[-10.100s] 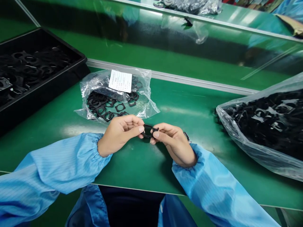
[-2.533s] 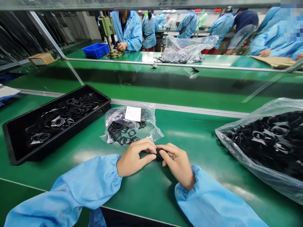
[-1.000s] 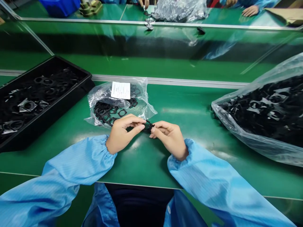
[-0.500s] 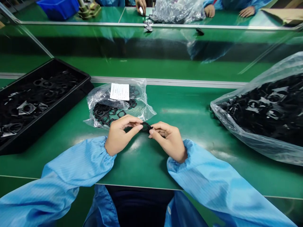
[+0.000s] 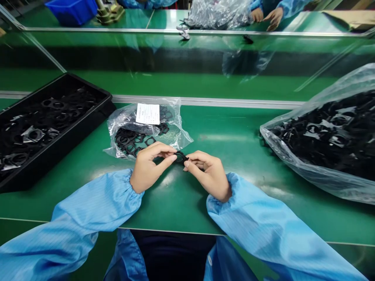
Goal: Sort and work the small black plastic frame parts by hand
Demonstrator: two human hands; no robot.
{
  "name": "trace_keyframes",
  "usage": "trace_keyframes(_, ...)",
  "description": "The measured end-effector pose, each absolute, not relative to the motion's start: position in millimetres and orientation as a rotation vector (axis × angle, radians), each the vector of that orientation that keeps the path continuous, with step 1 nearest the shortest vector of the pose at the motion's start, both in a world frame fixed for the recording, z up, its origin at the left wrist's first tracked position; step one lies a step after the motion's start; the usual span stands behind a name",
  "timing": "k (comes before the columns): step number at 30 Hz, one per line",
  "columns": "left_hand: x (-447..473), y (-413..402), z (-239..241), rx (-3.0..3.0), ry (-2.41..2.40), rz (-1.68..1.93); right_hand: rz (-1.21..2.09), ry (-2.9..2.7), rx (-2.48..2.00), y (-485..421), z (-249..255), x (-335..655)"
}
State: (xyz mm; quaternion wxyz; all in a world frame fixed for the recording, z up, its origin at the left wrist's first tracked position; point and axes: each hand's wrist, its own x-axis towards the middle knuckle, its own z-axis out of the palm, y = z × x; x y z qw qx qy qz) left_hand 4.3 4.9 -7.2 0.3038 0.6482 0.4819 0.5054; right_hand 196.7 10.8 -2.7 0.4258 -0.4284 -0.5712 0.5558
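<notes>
The **left hand** [image 5: 148,167] is held closed, with the fingers curled and the thumb pressed forward, and the **right hand** [image 5: 209,175] is turned in to meet it. A small **black gasket** [image 5: 181,157] is gripped between the fingertips of both hands, just above the bench and in front of the body; much of it is hidden by the fingers. Both forearms are angled inward and are covered by **blue sleeves** [image 5: 90,203] gathered at the wrists.

Just beyond the left hand, a **small clear bag** [image 5: 178,136] of similar black gaskets lies on the **green bench** [image 5: 228,132], with a **white label** [image 5: 148,114] on top. Further left, a **black tray** [image 5: 58,156] filled with more black parts is set at an angle, its corner close to the small bag. To the right, well apart from the hands, a **large clear bag** [image 5: 304,168] heaped with black parts rests on the bench.

A **metal rail** [image 5: 205,101] runs along the far bench edge, and a **glossy green panel** [image 5: 181,84] rises behind it. Beyond that, a **blue bin** [image 5: 70,11] and a **bulging clear bag** [image 5: 219,13] are seen on another bench, where a **co-worker's hands** [image 5: 265,15] are partly visible.
</notes>
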Motion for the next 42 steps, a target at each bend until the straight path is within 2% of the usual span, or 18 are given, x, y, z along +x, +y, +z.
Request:
trace_keyframes(21,8.8,-1.5,-5.4,1.864,1.285,1.304,1.418,-1.330,-1.116,6.1,1.7,197.3)
trace_keyframes(35,10.0,-2.6,-8.3,1.854,1.243,1.348,1.311,-1.443,-1.091,3.3,4.2,202.2)
trace_keyframes(42,9.6,-2.5,-9.5,1.779,1.252,1.354,1.127,-1.616,-1.084,3.0,2.6,203.9)
